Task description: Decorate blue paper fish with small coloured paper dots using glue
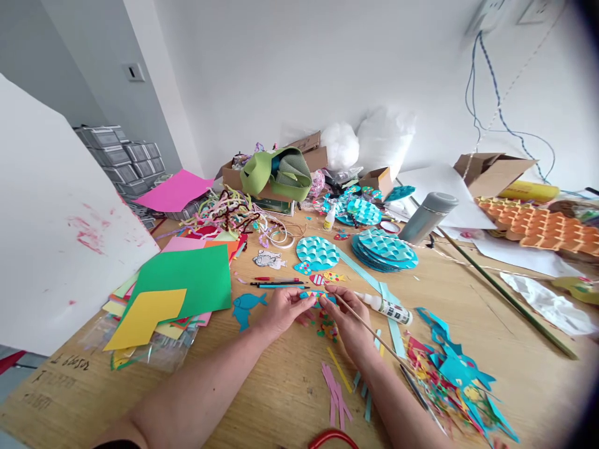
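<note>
My left hand (282, 312) and my right hand (350, 324) meet over the table, pinching a small blue paper fish (306, 294) with red and yellow patches by its two ends. A thin wooden stick (374, 335) also rests in my right hand and slants back over the wrist. Small coloured paper bits (326, 327) lie below my fingers. Left of my left hand is a plain blue paper fish (248, 305). Beyond my hands lie a striped red fish (318, 280), a yellow fish (334, 277) and pencils (281, 282). A white glue bottle (388, 308) lies just right of my right hand.
Coloured paper sheets (187, 280) are piled at the left. Blue scalloped discs (384, 249) are stacked near a grey thermos (428, 217). Blue and red scraps (449, 368) spread at the right, pink strips (334, 393) in front. Red handles (333, 436) show at the near edge.
</note>
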Tool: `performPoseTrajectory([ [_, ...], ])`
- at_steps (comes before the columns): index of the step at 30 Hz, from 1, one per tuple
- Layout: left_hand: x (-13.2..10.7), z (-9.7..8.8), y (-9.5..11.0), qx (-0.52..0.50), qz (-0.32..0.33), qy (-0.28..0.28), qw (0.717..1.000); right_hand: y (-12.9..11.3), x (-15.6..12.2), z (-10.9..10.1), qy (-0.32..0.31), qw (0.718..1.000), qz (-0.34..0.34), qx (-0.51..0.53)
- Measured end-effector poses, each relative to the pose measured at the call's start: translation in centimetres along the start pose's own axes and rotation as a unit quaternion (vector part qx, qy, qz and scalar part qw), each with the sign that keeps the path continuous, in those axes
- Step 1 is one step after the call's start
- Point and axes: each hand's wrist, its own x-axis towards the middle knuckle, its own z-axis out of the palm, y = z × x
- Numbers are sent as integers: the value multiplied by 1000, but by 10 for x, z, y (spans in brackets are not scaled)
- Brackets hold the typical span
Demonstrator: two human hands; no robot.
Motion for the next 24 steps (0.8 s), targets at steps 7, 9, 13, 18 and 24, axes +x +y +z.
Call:
performPoseTrajectory([
  [7,2,-3,-8,6,8,-14,1000,-4,-2,2,-25,999,30,21],
  [9,2,-2,-7,5,5,-20,1000,-5,-2,2,-23,999,37,23],
  [13,2,-1,-2,-8,0,-25,1000,-3,-1,0,-24,998,45,32],
  [18,5,-2,-5,-33,0,7,999,6,2,-2,-13,999,26,15],
  [24,7,-1,-5,-58,3,86,995,5,2,-6,60,997,-38,-32],
])
